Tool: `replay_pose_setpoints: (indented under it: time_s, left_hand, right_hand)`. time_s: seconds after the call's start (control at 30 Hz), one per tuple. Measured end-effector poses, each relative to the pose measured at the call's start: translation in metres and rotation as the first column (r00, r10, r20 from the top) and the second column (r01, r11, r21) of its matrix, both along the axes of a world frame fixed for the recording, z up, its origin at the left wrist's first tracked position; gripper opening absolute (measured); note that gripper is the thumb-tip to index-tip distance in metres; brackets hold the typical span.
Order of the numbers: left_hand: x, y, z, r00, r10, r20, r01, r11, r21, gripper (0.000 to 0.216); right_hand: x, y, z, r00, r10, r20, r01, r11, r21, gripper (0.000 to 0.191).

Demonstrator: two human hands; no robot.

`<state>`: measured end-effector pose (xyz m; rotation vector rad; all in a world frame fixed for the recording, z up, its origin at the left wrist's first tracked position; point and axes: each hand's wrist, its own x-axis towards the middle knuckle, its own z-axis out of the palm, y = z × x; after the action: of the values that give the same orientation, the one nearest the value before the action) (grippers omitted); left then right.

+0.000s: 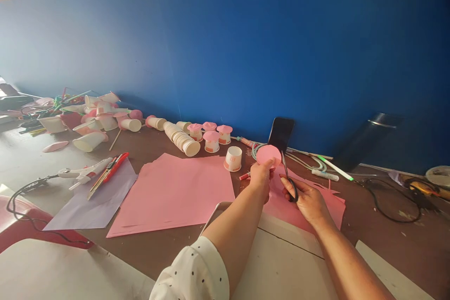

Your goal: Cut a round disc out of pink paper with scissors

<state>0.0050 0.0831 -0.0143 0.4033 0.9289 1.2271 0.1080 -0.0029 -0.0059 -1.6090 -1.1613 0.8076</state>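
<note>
"While the left hand (262, 176) holds up a pink paper circle (267, 155), what does the right hand (312, 201) have?"

"The scissors (289, 182), with thumb and fingers clamped round the black handles. The blades point upward, just beside the circle's right edge; I can't tell whether they touch it."

"And the left fingers?"

"Clamped on the circle's lower edge, the thumb lying over the paper. The others curl below and are partly hidden."

"Where is the circle, then?"

"In front of the phone (281, 134), which leans against the blue wall (246, 47). A pink sheet (332, 211) lies on the table (140, 258) beneath the right hand."

"What stands near it?"

"A white paper cup (232, 159), left of the circle. Farther left, four cups with pink tops (211, 141) stand close together, beside a long row of nested cups (181, 138) lying on its side."

"Anything beyond the pink paper stack (172, 194)?"

"A purple sheet (87, 213), with a glue gun (84, 172) and a red cutter (111, 172) lying partly over it."
</note>
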Motion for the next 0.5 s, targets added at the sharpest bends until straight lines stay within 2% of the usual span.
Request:
replay_pose_setpoints:
  time_s: [0.2,0.33,0.5]
  left_hand:
    - [-0.0043,-0.0034,0.0060,0.998,-0.068,-0.017,0.069,0.996,0.057,0.029]
    - [-0.0075,-0.0052,0.0067,0.992,-0.128,-0.017,0.129,0.983,0.132,0.033]
    - [-0.0094,-0.0052,0.0037,0.983,-0.178,-0.053,0.184,0.971,0.154,0.035]
  right_hand:
    - [0.0063,0.0002,-0.0029,0.998,-0.054,-0.029,0.055,0.998,0.025,0.058]
    - [0.0093,-0.0009,-0.0019,0.998,-0.058,-0.026,0.058,0.998,-0.013,0.061]
    - [0.0093,-0.0016,-0.0007,0.998,-0.036,-0.047,0.035,0.999,-0.017,0.065]
